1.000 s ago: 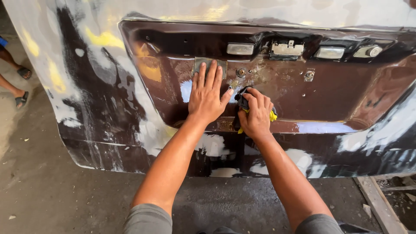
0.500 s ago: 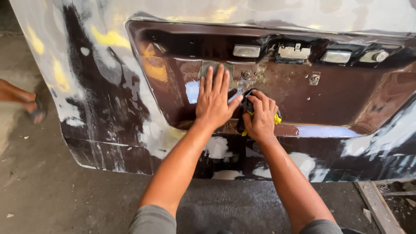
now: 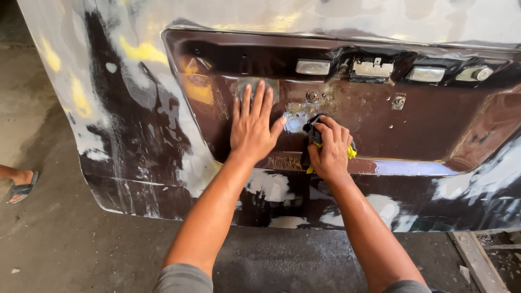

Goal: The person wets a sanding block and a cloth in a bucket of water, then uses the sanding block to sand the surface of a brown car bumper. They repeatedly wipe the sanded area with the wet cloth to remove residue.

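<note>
Hands are busy on a big car panel (image 3: 380, 125), dark brown and patchy with grey and yellow filler. The left hand (image 3: 252, 127) lies flat and open on the sunken part of the panel, fingers spread, holding nothing. The right hand (image 3: 331, 149) is closed tight round a dark sanding pad (image 3: 311, 129) with a bit of yellow cloth (image 3: 351, 153) poking out by the little finger. The pad sits against the panel just right of the left thumb, beside a pale scuffed spot (image 3: 294, 120) and under a small round bolt (image 3: 312, 96). To rub a spot like this well, I think the pad should stay flat on the metal, with small even strokes and soft pressure, while the open hand steadies the body and feels for bumps. Rubbing too hard in one place could leave a dip. Most of the pad is hidden inside the fist, so I cannot tell its real shape or what the rough side looks like. Two small lamps (image 3: 313, 67) and a metal latch (image 3: 372, 68) sit along the top of the recess. At the left edge, someone else's foot in a sandal (image 3: 21, 187) is cut off. A wooden plank (image 3: 477, 260) shows only partly at the bottom right.
</note>
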